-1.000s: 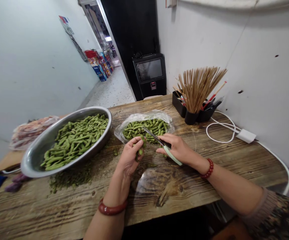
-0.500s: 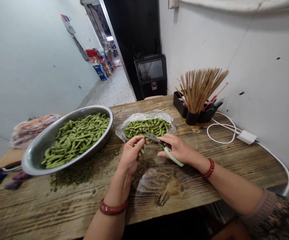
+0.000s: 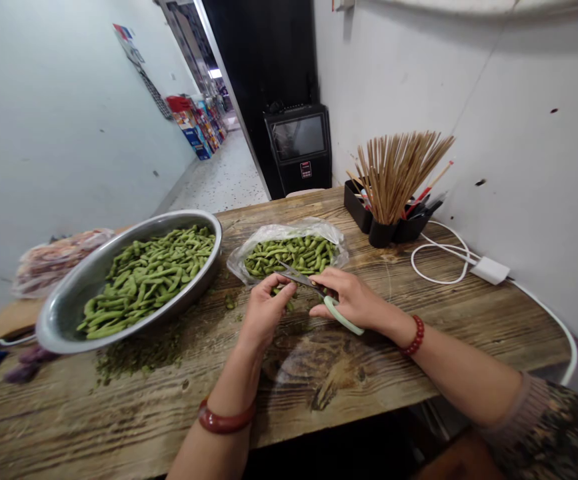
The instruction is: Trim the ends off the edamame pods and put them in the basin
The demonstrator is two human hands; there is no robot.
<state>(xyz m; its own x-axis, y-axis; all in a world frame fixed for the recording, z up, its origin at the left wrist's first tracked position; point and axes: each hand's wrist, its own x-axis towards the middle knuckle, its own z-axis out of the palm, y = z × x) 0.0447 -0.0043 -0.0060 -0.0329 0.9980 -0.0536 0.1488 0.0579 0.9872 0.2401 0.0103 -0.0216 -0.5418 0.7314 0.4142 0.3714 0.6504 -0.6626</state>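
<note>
My left hand [image 3: 267,308] is closed on a green soybean pod [image 3: 289,306], mostly hidden by the fingers. In my right hand [image 3: 347,298] is a pair of scissors [image 3: 339,316] with pale green handles, its blades pointing left just above my left fingertips. Behind both hands lies a clear plastic bag [image 3: 239,262] opened out, with many soybean pods [image 3: 293,255] in it. To the left, a large metal basin [image 3: 59,322] holds a heap of soybean pods [image 3: 153,273].
Green trimmings [image 3: 139,353] lie in front of the basin on the wooden table [image 3: 209,413]. At the back right, wooden skewers [image 3: 399,177] stand in a black holder [image 3: 383,233] beside a white cable and adapter [image 3: 489,270]. A plastic bag of pinkish pieces [image 3: 59,257] sits far left.
The view has shifted slightly. My left fingers have drawn together around the pod, and the scissor blades sit just over the fingertips. Both hands stay in nearly the same place.
</note>
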